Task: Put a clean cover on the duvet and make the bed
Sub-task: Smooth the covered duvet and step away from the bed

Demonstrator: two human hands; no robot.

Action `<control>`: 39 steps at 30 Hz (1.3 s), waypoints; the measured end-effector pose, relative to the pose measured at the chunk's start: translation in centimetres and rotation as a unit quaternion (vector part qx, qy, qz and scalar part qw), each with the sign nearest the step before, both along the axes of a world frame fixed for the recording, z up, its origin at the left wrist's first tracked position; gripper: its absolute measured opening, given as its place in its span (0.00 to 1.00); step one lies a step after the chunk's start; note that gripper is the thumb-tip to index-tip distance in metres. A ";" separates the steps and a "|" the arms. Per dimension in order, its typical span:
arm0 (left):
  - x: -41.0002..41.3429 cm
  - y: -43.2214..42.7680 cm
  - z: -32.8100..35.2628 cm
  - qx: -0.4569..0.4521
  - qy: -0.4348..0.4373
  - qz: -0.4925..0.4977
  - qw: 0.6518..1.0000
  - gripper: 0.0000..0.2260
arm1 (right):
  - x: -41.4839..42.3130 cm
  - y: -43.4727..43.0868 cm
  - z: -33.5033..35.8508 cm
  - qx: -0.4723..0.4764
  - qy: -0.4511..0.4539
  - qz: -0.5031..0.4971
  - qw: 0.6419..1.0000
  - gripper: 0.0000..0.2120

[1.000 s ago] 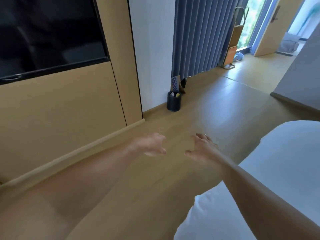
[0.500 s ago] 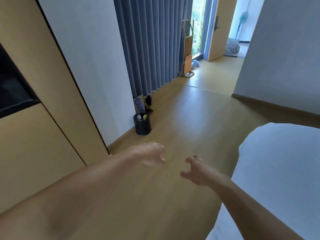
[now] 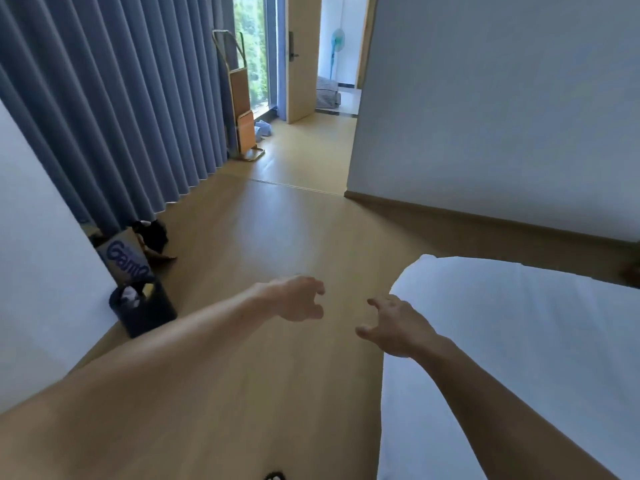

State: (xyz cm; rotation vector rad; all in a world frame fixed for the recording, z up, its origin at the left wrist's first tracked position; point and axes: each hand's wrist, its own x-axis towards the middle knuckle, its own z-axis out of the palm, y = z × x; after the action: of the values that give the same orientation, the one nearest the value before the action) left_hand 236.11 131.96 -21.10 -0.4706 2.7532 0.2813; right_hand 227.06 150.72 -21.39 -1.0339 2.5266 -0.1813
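The white padded bedding, judged to be the duvet, is spread at the right, beside the pale wooden floor. Both hands are loosely curled and nothing is grasped: the left hand is held over the floor, the right hand at the bedding's edge. The edge could be mis-grabbed, since the gaze is directed down the room.

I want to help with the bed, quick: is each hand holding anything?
Left hand: open, fingers loosely curled, holding nothing.
Right hand: open, fingers loosely curled, holding nothing, by the white bedding.
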 end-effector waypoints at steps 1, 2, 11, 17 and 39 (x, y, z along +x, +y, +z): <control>-2.8 -1.3 0.2 0.006 0.000 -0.016 1.000 0.25 | -2.4 -0.9 0.4 0.002 0.004 -0.019 1.000 0.34; -5.6 -2.6 0.4 0.009 -0.004 -0.033 0.999 0.25 | -4.6 -1.7 0.9 -0.001 0.009 -0.038 0.999 0.34; -31.2 -5.9 0.6 0.029 -0.017 -0.221 0.975 0.26 | -21.3 -3.9 -0.2 0.008 -0.001 -0.231 0.973 0.32; -45.7 -8.4 0.4 0.025 0.000 -0.269 0.963 0.26 | -35.0 -7.1 -1.5 0.003 0.005 -0.270 0.963 0.32; -100.3 -28.0 3.9 -0.035 -0.010 -0.392 0.919 0.22 | -83.0 -24.6 -0.1 -0.012 0.004 -0.406 0.914 0.30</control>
State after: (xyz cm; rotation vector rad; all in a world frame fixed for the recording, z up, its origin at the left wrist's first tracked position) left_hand 135.82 103.95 -17.16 0.6179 2.6781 -0.0264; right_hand 144.10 126.11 -21.49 0.0764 2.8069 -0.4336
